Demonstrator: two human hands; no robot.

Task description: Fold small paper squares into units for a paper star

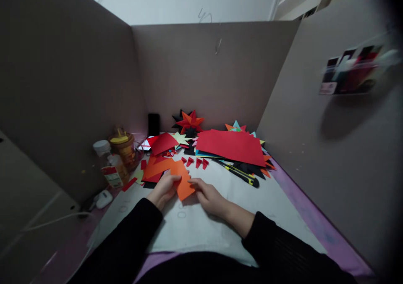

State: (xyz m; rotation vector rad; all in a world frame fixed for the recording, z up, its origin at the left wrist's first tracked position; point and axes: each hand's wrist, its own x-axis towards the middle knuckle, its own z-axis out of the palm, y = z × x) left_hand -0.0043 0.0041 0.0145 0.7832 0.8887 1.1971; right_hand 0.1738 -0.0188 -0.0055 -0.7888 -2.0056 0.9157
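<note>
My left hand and my right hand hold an orange sheet of paper between them, above the white desk mat. The left thumb presses on its left side, and the right thumb and fingers pinch its right edge. Just behind the left hand lie more orange paper and red pieces. Several small folded red paper pieces stand in a row beyond the sheet. A black and yellow utility knife lies to the right of them, below a stack of red paper.
Folded paper stars stand against the back partition. On the left are a bottle, a yellow-lidded jar, a white earphone case and a cable. A clear holder hangs on the right partition.
</note>
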